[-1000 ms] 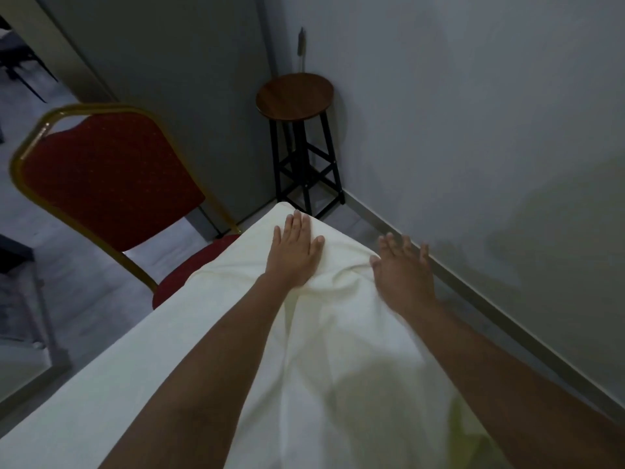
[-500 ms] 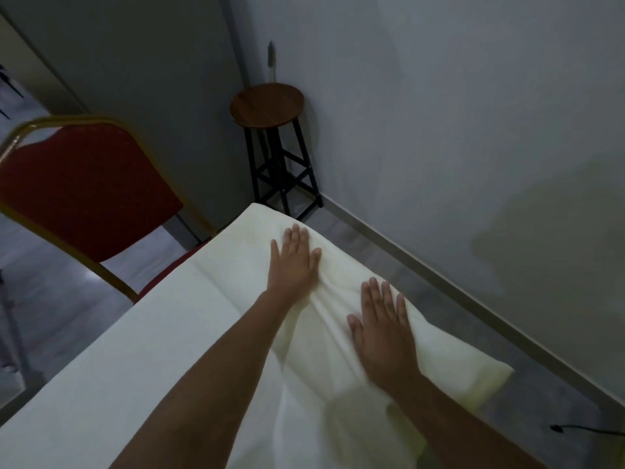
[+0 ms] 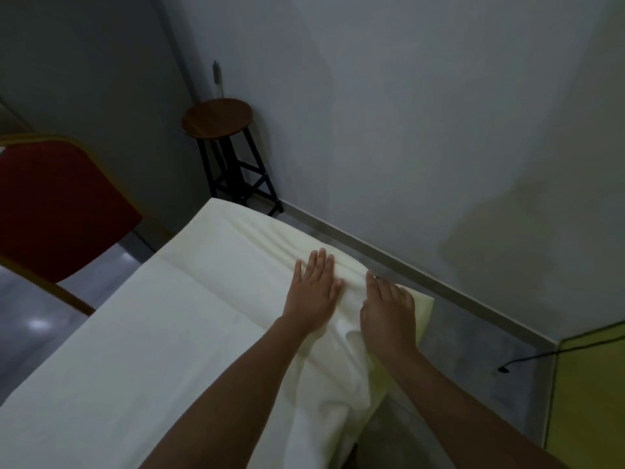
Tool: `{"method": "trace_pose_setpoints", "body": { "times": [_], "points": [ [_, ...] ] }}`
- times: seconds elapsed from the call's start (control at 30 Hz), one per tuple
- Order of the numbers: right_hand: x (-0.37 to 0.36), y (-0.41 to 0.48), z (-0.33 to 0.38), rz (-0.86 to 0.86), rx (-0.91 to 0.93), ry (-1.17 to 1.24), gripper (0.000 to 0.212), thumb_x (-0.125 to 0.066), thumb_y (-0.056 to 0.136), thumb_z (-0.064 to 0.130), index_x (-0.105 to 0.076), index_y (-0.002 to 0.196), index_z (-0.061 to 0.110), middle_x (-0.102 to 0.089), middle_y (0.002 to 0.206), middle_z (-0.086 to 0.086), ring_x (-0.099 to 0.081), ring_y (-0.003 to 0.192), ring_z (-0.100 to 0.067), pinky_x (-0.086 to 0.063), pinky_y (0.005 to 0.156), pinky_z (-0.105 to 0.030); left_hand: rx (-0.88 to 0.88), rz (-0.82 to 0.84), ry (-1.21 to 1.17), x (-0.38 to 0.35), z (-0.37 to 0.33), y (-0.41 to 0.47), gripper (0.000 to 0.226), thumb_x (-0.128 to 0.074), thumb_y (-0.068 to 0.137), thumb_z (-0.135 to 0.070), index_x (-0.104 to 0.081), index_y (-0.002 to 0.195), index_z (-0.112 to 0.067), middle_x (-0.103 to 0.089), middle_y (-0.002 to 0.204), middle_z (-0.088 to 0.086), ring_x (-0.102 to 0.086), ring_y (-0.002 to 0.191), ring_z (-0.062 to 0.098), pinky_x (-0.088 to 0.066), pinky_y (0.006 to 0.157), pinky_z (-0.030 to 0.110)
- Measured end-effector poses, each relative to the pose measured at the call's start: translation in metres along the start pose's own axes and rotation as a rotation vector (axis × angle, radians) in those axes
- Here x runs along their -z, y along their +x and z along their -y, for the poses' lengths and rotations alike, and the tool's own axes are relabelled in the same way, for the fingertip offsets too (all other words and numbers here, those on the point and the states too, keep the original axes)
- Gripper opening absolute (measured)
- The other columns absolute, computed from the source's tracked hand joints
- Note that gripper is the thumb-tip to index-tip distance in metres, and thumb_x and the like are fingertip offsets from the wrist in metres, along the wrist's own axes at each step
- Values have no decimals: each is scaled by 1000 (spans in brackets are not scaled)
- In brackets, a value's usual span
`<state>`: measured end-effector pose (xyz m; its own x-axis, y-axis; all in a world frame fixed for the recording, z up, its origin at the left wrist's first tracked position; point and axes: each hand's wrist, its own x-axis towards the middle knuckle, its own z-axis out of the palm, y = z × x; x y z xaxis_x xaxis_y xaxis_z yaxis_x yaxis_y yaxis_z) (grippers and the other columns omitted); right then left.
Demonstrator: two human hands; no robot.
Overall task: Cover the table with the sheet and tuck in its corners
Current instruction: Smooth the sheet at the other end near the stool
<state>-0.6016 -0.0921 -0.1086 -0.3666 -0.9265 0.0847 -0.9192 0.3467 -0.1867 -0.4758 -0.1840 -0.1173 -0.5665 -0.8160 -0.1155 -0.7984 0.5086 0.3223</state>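
A cream sheet (image 3: 162,333) covers the table from the lower left up to its far end. Its far edge (image 3: 243,218) hangs over the table end, and a loose corner (image 3: 424,309) sticks out to the right. My left hand (image 3: 313,292) lies flat on the sheet near the table's right far corner, fingers spread. Just beside it my right hand (image 3: 389,313) rests palm down on bunched folds of the sheet. Neither hand is closed on the cloth. The tabletop itself is hidden under the sheet.
A red chair with a gold frame (image 3: 50,211) stands close to the table's left side. A round wooden stool on black legs (image 3: 218,118) is in the room corner. The wall and skirting (image 3: 406,265) run close along the right. A black cable (image 3: 527,357) lies on the floor.
Both hands have slid along the sheet toward the table's right corner and now lie close together. The view has turned left to right, showing more floor and the cable.
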Motion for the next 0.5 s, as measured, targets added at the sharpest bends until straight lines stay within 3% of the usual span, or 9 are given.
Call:
{"method": "trace_pose_setpoints", "body": {
  "times": [0.13,0.23,0.37,0.5],
  "points": [
    [-1,-12,4,-79,22,-78,42,-65,79,22,-62,120,11,-69,100,-4,-61,89,-26,-41,80,-42,4,26,47,-6,-2,-10,60,-11,102,-45,4,152,-16,10,160,3,15,146,16,9,120,40],
    [1,-18,9,-83,-61,-103,28,-58,88,24,-63,113,11,-68,96,-4,-60,82,-27,-39,74,-40,-7,48,99,-13,3,-18,59,-11,102,-44,2,152,-17,8,161,3,14,147,15,9,119,41],
    [13,-16,7,77,-214,-79,24,-44,90,11,-57,109,16,-59,111,-4,-58,94,-25,-36,82,-40,-22,43,118,-17,1,-22,58,-9,102,-44,5,152,-17,9,161,2,15,146,14,9,120,41],
    [15,-4,-6,49,-285,-32,31,-47,91,13,-51,122,20,-54,123,-1,-60,98,-21,-34,87,-37,-22,46,85,-12,-7,-16,59,-12,102,-43,5,152,-17,10,160,2,15,146,15,10,118,40]
  ]
}}
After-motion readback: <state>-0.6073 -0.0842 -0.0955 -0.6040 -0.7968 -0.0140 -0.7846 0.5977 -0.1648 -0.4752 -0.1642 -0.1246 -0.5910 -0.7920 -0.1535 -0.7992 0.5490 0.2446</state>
